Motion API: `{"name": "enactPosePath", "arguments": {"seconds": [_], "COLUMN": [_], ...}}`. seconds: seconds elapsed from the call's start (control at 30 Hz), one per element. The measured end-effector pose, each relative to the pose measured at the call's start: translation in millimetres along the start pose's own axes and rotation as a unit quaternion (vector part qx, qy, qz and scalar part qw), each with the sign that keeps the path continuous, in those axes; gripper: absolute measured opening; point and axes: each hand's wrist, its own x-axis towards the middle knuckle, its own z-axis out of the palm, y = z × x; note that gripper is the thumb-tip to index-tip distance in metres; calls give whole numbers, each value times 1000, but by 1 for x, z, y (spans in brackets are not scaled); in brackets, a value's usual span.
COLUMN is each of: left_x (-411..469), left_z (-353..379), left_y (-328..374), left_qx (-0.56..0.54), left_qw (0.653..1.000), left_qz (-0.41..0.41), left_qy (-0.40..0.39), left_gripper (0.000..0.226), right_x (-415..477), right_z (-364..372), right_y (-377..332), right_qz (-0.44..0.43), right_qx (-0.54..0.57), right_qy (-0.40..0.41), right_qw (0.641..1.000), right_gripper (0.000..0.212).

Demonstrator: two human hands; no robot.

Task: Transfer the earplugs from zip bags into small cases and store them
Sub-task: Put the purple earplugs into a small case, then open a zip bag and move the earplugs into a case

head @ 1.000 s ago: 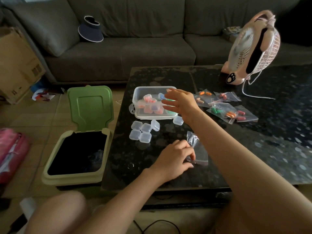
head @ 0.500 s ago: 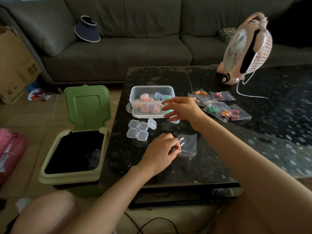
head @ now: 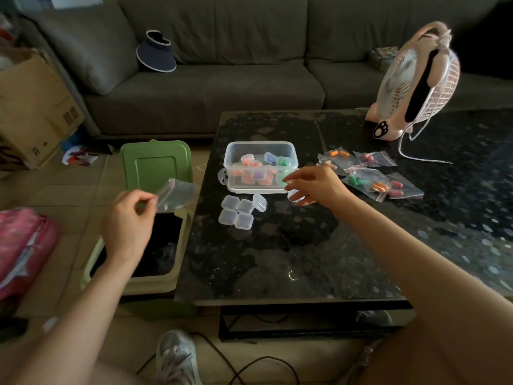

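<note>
Left hand: the left hand point(head: 127, 220) is out past the left edge of the table. Its thumb and fingers pinch one corner of a see-through zip bag point(head: 177, 194).
Zip bag in hand: it hangs in the air above the open green bin point(head: 155, 282). It looks empty.
Bin: it sits on the floor, right next to the table. Its green lid point(head: 156, 165) stands up at the back.
Right hand: the right hand point(head: 316, 186) is low over the table, by the right front corner of the clear box point(head: 259, 143). Its fingers are bent a little. One small case point(head: 294, 196) is just under the fingertips. I cannot tell if the hand holds it or only hovers over it.
Hands together or apart: well apart, one on each side of the clear box.
Clear box: it is open on the table point(head: 263, 259). Inside are filled cases point(head: 259, 173) with pink, purple, green and orange things in them.
Empty cases: five little empty cases point(head: 240, 212) sit in a bunch just in front of the clear box.
Full zip bags: a pile of full zip bags point(head: 361, 173) lies to the right of the clear box. They hold orange, pink and green earplugs point(head: 379, 187).
Fan: a pink fan point(head: 416, 87) stands at the back of the table.
Behind: a grey sofa point(head: 222, 87) with a dark hat point(head: 156, 52) on it.
On the floor: a cardboard box point(head: 33, 107) and a pink bag point(head: 22, 245) on the left, and a shoe point(head: 175, 357) at the bottom.
</note>
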Motion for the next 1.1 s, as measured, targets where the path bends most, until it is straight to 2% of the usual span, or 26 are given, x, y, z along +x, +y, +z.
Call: {"name": "enactPosePath", "arguments": {"seconds": [0.1,0.27,0.33,0.47,0.57,0.73,0.87,1.0,1.1], "left_x": [4,-5,-8,-13,-13,-8,-12,-12,-16], "left_z": [9,22,26,30,31,16,9,21,40], "left_y": [-37,-62,-72,-75,-59,-5,56,109,139], "left_qx": [80,165,181,168,151,51,-12,-93,-116], "left_qw": [993,972,960,931,939,976,981,967,949], "left_qz": [-84,-162,-198,-270,-227,-114,-10,67,115], "left_qy": [-12,-32,-79,-181,-211,-177,-193,-227,-270], "left_gripper": [8,12,18,43,46,24,20,14,9], "right_x": [-2,-4,-5,-7,-7,-10,-5,8,17], "right_z": [4,7,7,4,2,-2,-13,-35,-58], "right_y": [0,-1,0,1,3,-2,-1,15,36], "right_qz": [-5,-6,-5,-6,-9,-21,-30,-21,20], "right_qx": [-4,4,5,8,3,-10,-40,-188,-299], "right_qy": [-5,-12,-11,-5,-5,-3,46,118,136], "right_qw": [1000,1000,1000,1000,1000,1000,998,975,944], "right_gripper": [14,13,11,11,14,11,11,16,26]}}
